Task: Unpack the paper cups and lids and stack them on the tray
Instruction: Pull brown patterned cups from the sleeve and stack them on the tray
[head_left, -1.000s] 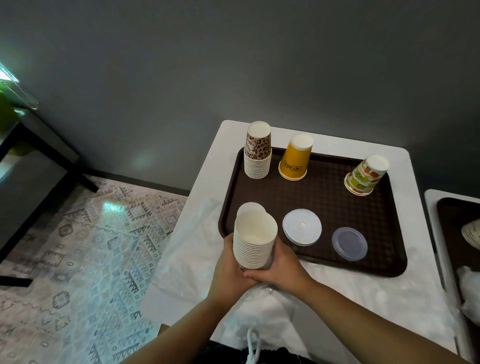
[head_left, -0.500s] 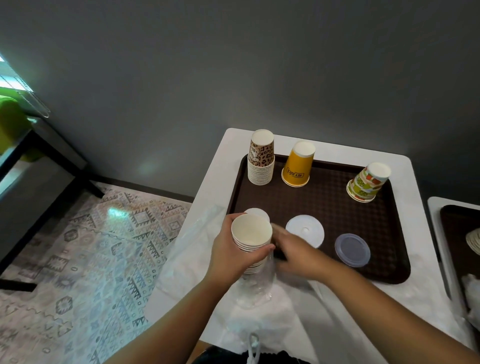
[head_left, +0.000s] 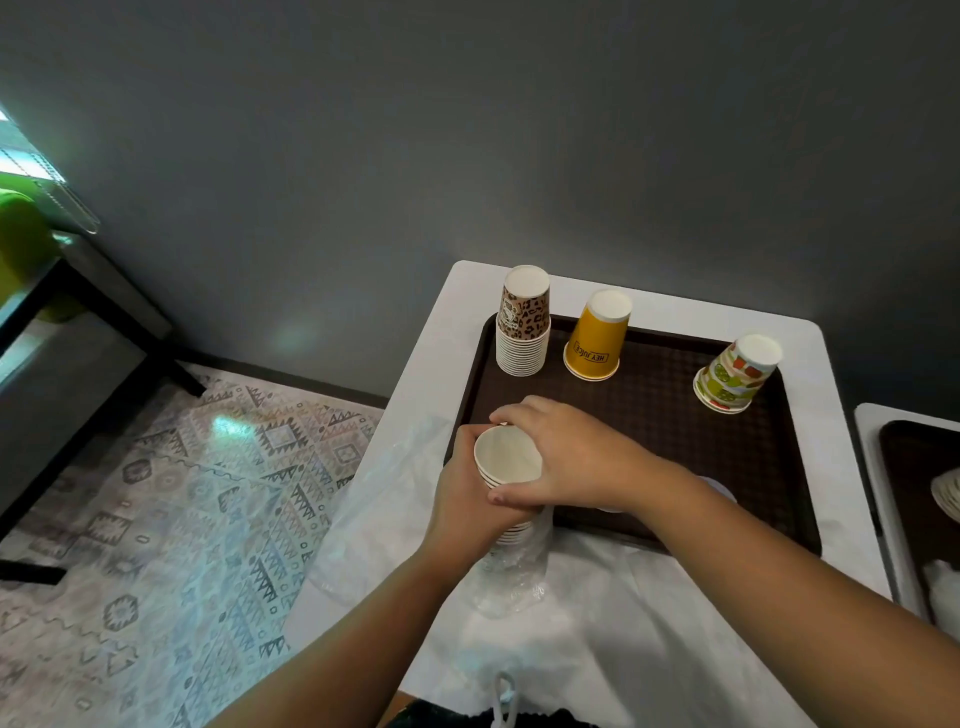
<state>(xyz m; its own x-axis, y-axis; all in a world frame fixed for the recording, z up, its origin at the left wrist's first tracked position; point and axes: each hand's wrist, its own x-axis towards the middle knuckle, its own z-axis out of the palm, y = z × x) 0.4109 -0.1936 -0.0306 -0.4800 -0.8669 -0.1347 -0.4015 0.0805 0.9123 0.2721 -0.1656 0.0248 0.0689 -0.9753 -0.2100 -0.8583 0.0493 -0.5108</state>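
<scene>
A stack of white paper cups (head_left: 506, 460), mouth up, stands at the brown tray's (head_left: 649, 415) near left corner, its lower part still inside a clear plastic sleeve (head_left: 511, 571). My left hand (head_left: 467, 499) grips the stack from the left. My right hand (head_left: 566, 457) curls round the top cups from the right. On the tray's far side stand upside down a leopard-print cup stack (head_left: 523, 322), a yellow cup (head_left: 597, 338) and a colourful cup stack (head_left: 737, 374). My right forearm hides the lids, except an edge of a clear lid (head_left: 719, 486).
The tray lies on a white table (head_left: 831, 415) against a grey wall. Crumpled plastic bags (head_left: 384, 509) cover the table's near and left parts. A second table with a dark tray (head_left: 914, 467) stands at the right. A patterned floor lies to the left.
My right hand came back from the tray's near edge and closed on the top of the white cup stack. The plastic sleeve has slid further down the stack.
</scene>
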